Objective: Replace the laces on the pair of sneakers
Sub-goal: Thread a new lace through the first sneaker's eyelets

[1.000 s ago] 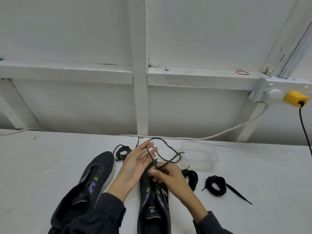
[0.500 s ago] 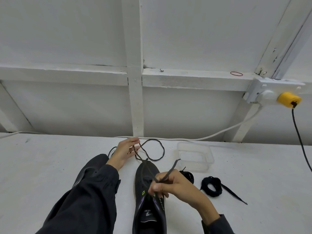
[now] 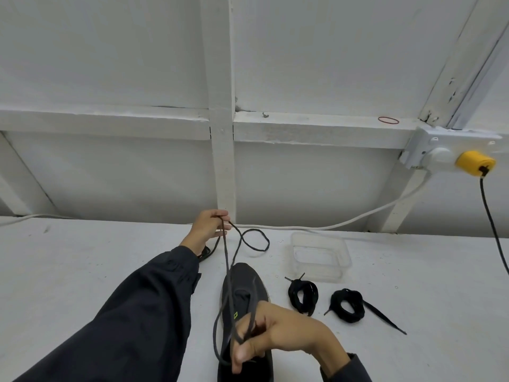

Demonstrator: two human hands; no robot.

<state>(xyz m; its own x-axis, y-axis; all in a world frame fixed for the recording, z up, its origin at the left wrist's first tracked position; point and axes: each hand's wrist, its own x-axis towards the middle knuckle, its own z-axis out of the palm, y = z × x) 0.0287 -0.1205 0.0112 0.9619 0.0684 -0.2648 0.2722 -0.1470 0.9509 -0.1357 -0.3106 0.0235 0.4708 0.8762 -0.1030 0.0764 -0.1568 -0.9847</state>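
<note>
- Small yellow-green square mark [image 3: 235, 315] on the side of the dark sneaker [image 3: 245, 285] (any lettering too blurred to read).
- Sneaker lying on the white table [image 3: 82, 257] at lower centre of the frame, toe pointing toward the wall.
- Clear plastic tub [image 3: 345, 257] right of centre, near the wall; only the white table showing through its base.
- Two coiled black lace bundles [image 3: 303, 295] [image 3: 347, 305] on the table, between tub and lower right, just apart from each other and from the sneaker.
- Left hand [image 3: 210, 228] at upper centre, arm stretched forward, fingertips pinching the dark lace [image 3: 225, 255]; lace running straight down from there to the sneaker, its free end curling in a loop on the table beyond.
- Right hand [image 3: 272, 337] at lower centre, raised over the sneaker's opening, fingers curled round the same lace, with a slack loop hanging to its left.
- Upper right: white socket box [image 3: 440, 150] with a yellow plug [image 3: 475, 164] and black cord; red rubber band [image 3: 388, 120] on the wall ledge.
</note>
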